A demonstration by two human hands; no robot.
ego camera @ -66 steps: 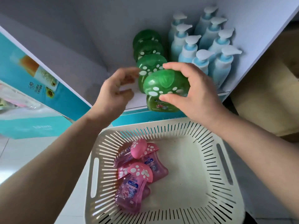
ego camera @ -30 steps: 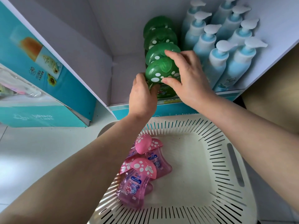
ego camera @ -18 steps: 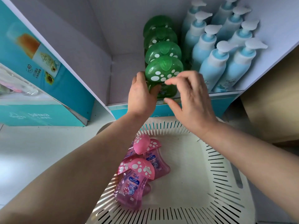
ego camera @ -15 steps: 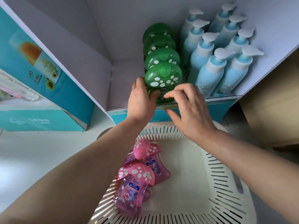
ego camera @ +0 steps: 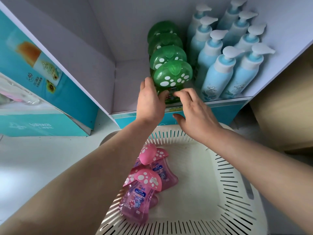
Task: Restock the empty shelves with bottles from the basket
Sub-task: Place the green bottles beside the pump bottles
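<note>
1. Front green bottle (ego camera: 171, 75): mushroom-capped, white-spotted. Stood upright at the front edge of the shelf (ego camera: 118, 92), foremost in its row.
2. Left grip (ego camera: 150, 102): set against the left side of the front green bottle. Clasped the body below the cap, thumb laid across the label, fingers hidden behind.
3. Right grip (ego camera: 194, 111): placed at the right front of the front green bottle. Touched the lower label with bent fingertips (ego camera: 179, 94), thumb held off and lower down. Released, not clasping.
4. Other green bottles (ego camera: 167, 55): three, lined up directly behind the front green bottle, caps overlapping in view.
5. Blue pump bottles (ego camera: 218, 72): several, white-headed. Stood just right of the front green bottle in two rows running back.
6. Basket (ego camera: 233, 184): cream, slotted. Sat below and nearer than the front green bottle, under both forearms.
7. Pink bottles (ego camera: 137, 197): mushroom-capped. Lay piled on their sides in the basket's left part, well apart from the front green bottle.
8. Teal carton (ego camera: 42, 82): stood far left of the front green bottle.
</note>
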